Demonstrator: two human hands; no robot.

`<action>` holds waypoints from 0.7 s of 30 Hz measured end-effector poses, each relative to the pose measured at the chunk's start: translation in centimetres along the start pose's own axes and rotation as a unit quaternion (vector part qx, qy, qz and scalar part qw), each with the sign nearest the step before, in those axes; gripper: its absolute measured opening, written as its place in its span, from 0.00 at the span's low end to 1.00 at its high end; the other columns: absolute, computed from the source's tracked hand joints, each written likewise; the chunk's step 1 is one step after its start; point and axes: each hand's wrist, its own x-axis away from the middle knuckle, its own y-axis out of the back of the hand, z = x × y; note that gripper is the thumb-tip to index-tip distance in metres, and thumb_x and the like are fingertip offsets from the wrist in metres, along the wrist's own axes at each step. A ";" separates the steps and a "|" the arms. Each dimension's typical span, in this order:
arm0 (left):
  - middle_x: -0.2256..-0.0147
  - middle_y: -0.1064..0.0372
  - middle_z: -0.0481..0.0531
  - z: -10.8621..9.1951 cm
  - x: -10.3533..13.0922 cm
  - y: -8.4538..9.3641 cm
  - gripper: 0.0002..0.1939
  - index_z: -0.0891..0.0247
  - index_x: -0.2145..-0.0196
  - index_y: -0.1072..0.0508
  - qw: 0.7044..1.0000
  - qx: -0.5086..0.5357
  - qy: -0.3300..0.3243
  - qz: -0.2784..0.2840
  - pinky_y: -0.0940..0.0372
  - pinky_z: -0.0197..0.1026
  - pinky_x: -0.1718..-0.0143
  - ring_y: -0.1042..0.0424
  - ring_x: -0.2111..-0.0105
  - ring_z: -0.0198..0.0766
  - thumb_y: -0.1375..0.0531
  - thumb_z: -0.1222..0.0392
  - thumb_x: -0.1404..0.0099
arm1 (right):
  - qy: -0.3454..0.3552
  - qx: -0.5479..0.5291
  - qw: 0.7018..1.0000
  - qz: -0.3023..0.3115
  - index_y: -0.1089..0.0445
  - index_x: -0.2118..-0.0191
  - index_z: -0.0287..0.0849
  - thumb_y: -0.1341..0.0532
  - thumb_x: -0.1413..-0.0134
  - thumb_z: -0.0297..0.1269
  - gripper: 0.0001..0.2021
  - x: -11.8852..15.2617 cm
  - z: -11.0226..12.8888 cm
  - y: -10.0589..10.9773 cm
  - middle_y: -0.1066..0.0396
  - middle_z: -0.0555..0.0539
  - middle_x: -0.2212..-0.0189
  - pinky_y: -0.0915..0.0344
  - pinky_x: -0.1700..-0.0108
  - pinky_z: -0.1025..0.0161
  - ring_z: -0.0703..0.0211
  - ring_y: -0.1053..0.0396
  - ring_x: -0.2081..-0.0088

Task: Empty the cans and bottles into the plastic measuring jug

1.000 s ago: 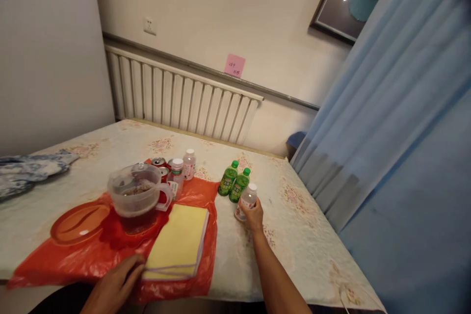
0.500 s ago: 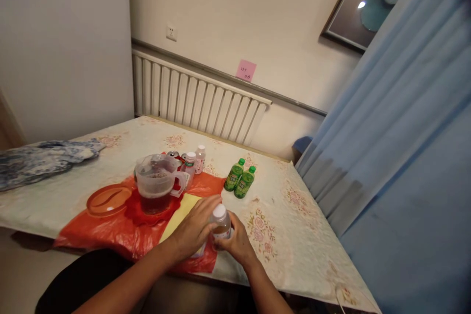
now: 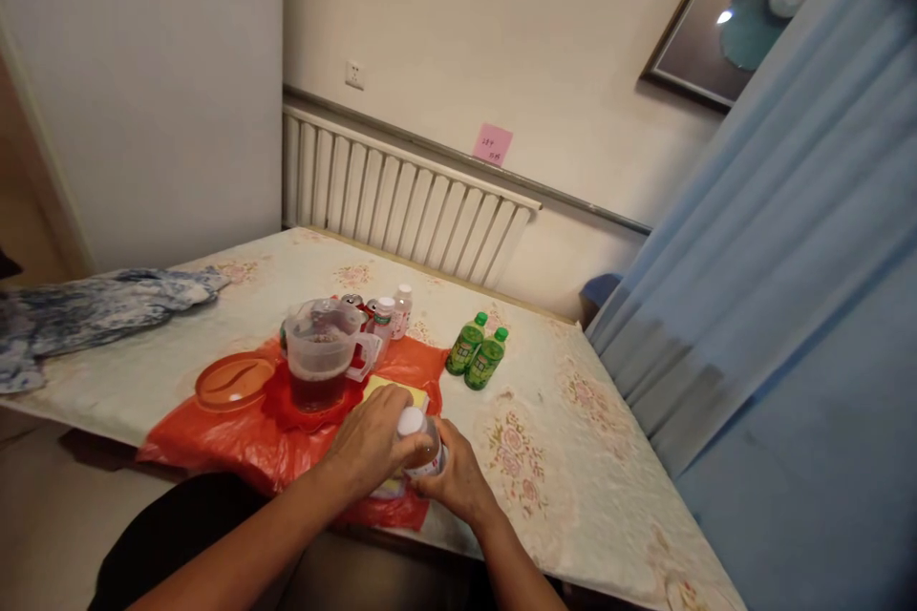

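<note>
Bottle (image 3: 428, 463): long axis tilted, white cap (image 3: 411, 421) leftward
Right grip (image 3: 464, 475): wrapped around its body
Left grip (image 3: 371, 439): thumb near cap; cannot tell whether pinching

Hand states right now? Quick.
Left hand: closed around the top of the bottle, at its white cap; how tight cannot be told.
Right hand: closed, holding the bottle by its body.
</note>
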 end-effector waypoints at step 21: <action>0.62 0.30 0.53 5.8 2.1 1.2 0.14 0.62 0.57 0.29 0.973 0.168 0.081 -0.139 0.36 0.43 0.62 0.31 0.64 0.42 0.43 0.49 0.34 | 0.071 0.085 0.994 0.018 0.29 0.52 0.45 0.32 0.61 0.29 0.24 -5.2 0.8 -0.5 0.29 0.49 0.60 0.35 0.56 0.60 0.53 0.31 0.59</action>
